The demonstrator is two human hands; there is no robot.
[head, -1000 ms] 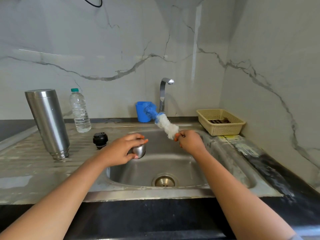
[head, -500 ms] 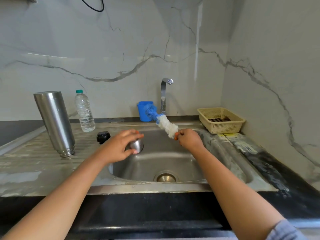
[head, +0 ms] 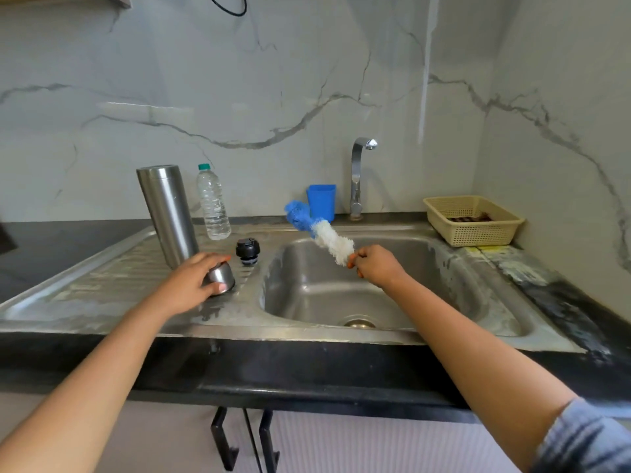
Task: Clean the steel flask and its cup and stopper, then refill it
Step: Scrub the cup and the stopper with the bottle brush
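Steel cup (head: 222, 276) sits dome-up on the ribbed draining board (head: 102, 285), with the left hand (head: 191, 285) curled over it, fingers and thumb round its sides. This looks like the setting-down step, the cup placed mouth-down to drain. To do it well, the rim should land flat across the ribs so water can run off, and the hand should let go straight upward without a sideways nudge. The palm hides the near rim, so it may or may not be fully seated.

The flask (head: 169, 213) stands just behind that hand, close enough that a careless lift of the wrist could knock it. The black stopper (head: 248, 250) rests just beside the cup on the basin side, so there is little room either way.

The right hand (head: 375, 266) is clamped on the handle of the bottle brush (head: 327, 240), held above the sink (head: 444, 285) with its white bristles and blue tip angled up and to the left.

A clear water bottle (head: 213, 204) stands beside the flask, and a blue holder (head: 321, 199) and the tap (head: 356, 179) line the back edge. A cream basket (head: 474, 230) sits near the right-hand wall.
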